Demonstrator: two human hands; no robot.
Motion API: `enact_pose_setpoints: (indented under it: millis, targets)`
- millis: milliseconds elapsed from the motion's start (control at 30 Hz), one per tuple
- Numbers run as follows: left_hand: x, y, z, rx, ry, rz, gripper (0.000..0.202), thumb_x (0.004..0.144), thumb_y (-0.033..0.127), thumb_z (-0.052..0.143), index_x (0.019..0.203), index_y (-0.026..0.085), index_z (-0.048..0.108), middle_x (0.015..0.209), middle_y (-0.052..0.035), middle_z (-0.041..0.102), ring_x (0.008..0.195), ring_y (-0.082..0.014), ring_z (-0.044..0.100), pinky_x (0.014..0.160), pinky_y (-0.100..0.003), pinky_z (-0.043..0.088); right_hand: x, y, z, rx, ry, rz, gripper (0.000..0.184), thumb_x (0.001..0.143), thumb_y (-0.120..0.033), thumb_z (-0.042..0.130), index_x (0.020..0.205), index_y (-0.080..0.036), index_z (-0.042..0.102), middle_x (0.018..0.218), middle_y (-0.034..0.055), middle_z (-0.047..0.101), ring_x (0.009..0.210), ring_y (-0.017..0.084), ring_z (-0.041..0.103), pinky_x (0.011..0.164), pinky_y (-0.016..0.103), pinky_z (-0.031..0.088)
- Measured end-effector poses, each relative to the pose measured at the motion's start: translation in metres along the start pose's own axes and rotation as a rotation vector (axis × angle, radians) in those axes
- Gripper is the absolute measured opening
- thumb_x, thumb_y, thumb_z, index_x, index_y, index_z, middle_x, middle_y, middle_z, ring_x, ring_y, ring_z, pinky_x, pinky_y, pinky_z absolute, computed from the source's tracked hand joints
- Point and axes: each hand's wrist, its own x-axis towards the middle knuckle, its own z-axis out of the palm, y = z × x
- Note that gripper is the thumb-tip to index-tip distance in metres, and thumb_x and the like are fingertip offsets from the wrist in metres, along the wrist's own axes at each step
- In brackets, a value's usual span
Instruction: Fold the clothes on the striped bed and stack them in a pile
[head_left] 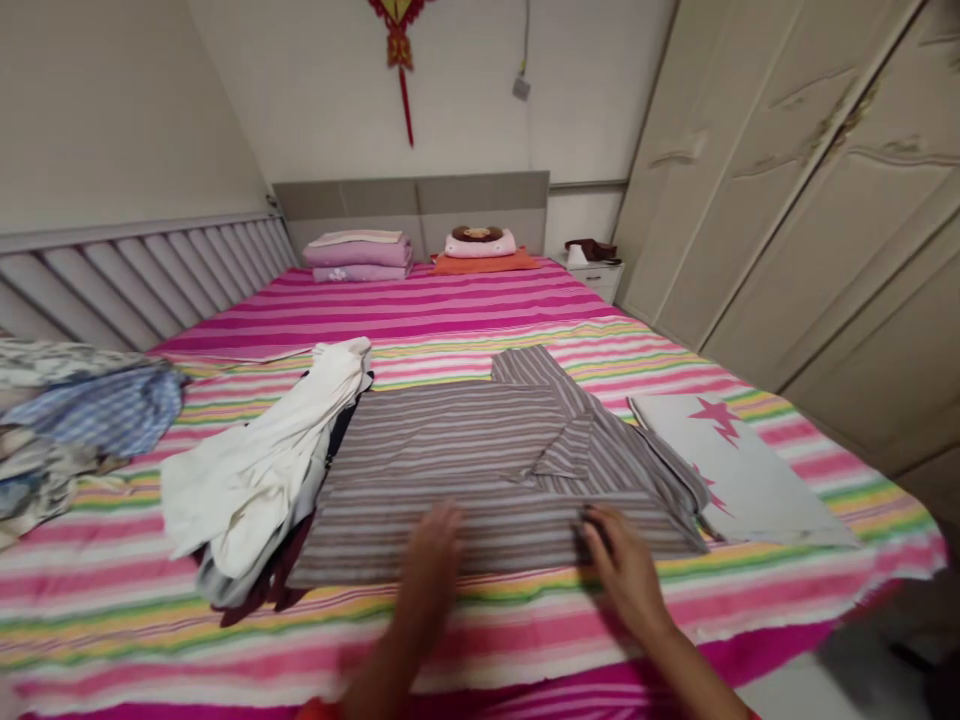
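A brown and grey striped shirt (450, 430) lies on the bed, partly folded, with one sleeve turned inward and another part sticking out at the far right. My left hand (435, 545), blurred by motion, is over the shirt's near edge with its fingers stretched forward. Farther right, my right hand (622, 560) is at the same near edge, open, its thumb and fingers apart. Neither hand visibly grips the cloth. Left of the shirt is a pile of clothes topped by a white garment (277, 450). To its right lies a folded white garment with pink stars (757, 470).
More loose clothes (97, 410) lie at the far left, by the bed's side rail (150, 280). Folded purple bedding (360, 255) and a pink pillow (480, 243) rest near the headboard (480, 200). A nightstand (600, 278) and tall wardrobe (787, 200) stand on the right.
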Motion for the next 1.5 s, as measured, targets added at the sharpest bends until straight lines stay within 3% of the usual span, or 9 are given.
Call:
enact_pose_setpoints:
  millis: [100,167,233,367,500,833,1067,1333,1500]
  targets:
    - [0.023,0.048,0.038,0.01,-0.225,0.158,0.047,0.094,0.021,0.037,0.141,0.025,0.044,0.147,-0.0052,0.049,0.138,-0.0188,0.039,0.112,-0.042,0.036,0.002,-0.024,0.04,-0.077,-0.216,-0.116,0.046,0.098,-0.043,0.032,0.131,-0.023,0.057,0.135,0.0112,0.06,0.129,0.027,0.049,0.104,0.049,0.039]
    - [0.03,0.05,0.048,0.05,-0.254,0.125,0.048,0.095,0.025,0.041,0.142,0.026,0.043,0.149,-0.0049,0.047,0.139,-0.0201,0.038,0.112,-0.044,0.035,0.006,-0.019,0.052,-0.182,-0.262,-0.12,0.05,0.098,-0.044,0.03,0.14,-0.024,0.05,0.143,0.0099,0.053,0.137,0.028,0.042,0.108,0.054,0.033]
    - [0.031,0.026,0.043,0.118,-0.233,0.043,0.046,0.094,0.027,0.042,0.14,0.024,0.047,0.148,-0.0057,0.049,0.138,-0.0223,0.041,0.111,-0.046,0.037,0.014,0.0,0.051,-0.271,-0.282,-0.111,0.052,0.098,-0.045,0.03,0.142,-0.024,0.048,0.144,0.0092,0.053,0.139,0.029,0.039,0.11,0.057,0.028]
    - [0.019,-0.066,0.003,0.282,-0.135,-0.202,0.044,0.095,0.028,0.039,0.134,0.017,0.055,0.142,-0.0112,0.054,0.133,-0.0284,0.046,0.108,-0.049,0.038,0.026,0.045,0.029,-0.383,-0.282,-0.054,0.052,0.097,-0.047,0.031,0.139,-0.024,0.051,0.143,0.0097,0.054,0.138,0.028,0.04,0.11,0.054,0.028]
    - [0.018,-0.123,-0.025,0.363,-0.068,-0.431,0.049,0.096,0.028,0.029,0.134,0.01,0.054,0.142,-0.0164,0.053,0.134,-0.0314,0.044,0.108,-0.055,0.034,0.033,0.057,0.017,-0.389,-0.291,-0.002,0.052,0.096,-0.046,0.033,0.14,-0.024,0.05,0.146,0.0097,0.05,0.137,0.027,0.042,0.111,0.052,0.029]
    - [0.051,-0.083,0.022,0.198,-0.068,-0.243,0.05,0.096,0.032,0.028,0.132,0.013,0.057,0.139,-0.0136,0.057,0.133,-0.0281,0.046,0.109,-0.051,0.035,0.069,0.02,0.028,-0.327,-0.396,0.156,0.048,0.096,-0.043,0.039,0.137,-0.024,0.054,0.15,0.0117,0.044,0.141,0.031,0.035,0.112,0.059,0.024]
    - [0.041,-0.103,0.031,0.197,-0.032,-0.214,0.05,0.096,0.033,0.027,0.131,0.017,0.059,0.139,-0.0095,0.057,0.133,-0.0256,0.046,0.108,-0.047,0.038,0.116,-0.033,0.056,0.002,-0.47,-0.226,0.059,0.097,-0.046,0.041,0.152,-0.029,0.029,0.16,0.006,0.027,0.145,0.022,0.027,0.117,0.046,0.024]
    - [0.036,-0.106,0.038,0.208,-0.048,-0.23,0.051,0.094,0.033,0.027,0.132,0.02,0.059,0.14,-0.0061,0.057,0.134,-0.0249,0.046,0.108,-0.048,0.039,0.144,0.007,0.074,-0.025,-0.659,-0.14,0.051,0.097,-0.051,0.036,0.143,-0.032,0.047,0.153,0.0064,0.041,0.144,0.027,0.031,0.115,0.058,0.019]
    - [0.033,-0.111,0.043,0.197,-0.055,-0.257,0.049,0.093,0.033,0.03,0.132,0.024,0.059,0.14,-0.004,0.057,0.134,-0.0238,0.046,0.108,-0.048,0.039,0.195,0.019,0.092,-0.077,-0.467,-0.072,0.048,0.097,-0.043,0.038,0.138,-0.022,0.054,0.147,0.0105,0.048,0.141,0.026,0.036,0.114,0.05,0.028]
